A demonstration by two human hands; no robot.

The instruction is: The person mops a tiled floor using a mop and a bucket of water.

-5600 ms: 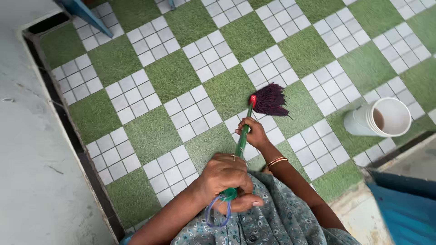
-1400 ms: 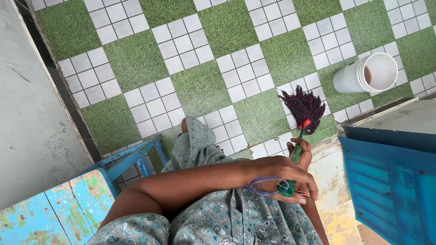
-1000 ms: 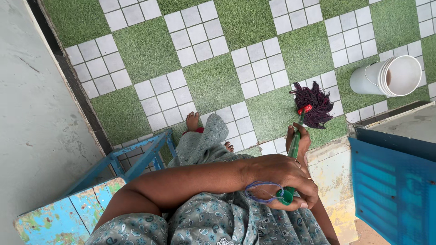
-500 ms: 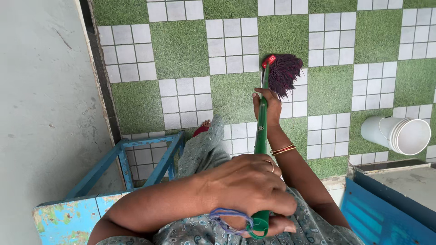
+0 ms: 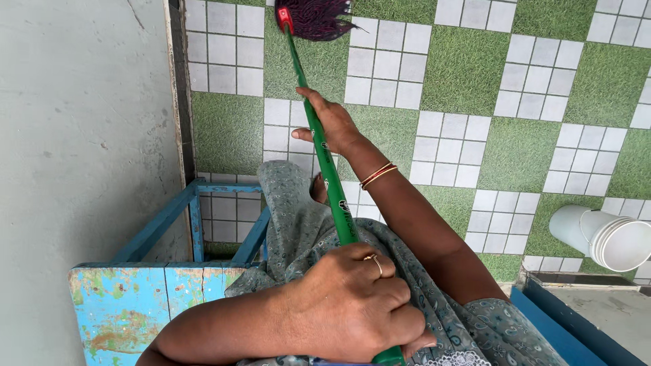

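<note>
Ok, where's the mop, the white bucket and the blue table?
mop [image 5: 324,166], head view, on the green handle between the hands.
white bucket [image 5: 597,234], head view, on its side wall.
blue table [image 5: 146,298], head view, on its worn painted top.

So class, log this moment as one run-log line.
left hand: grips top of mop handle | right hand: grips it mid-shaft | mop head: on tiled floor | white bucket: right

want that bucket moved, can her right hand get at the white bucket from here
Probably not as things stand: the right hand is closed on the green mop handle, and the white bucket lies apart, across bare tiles.
</note>
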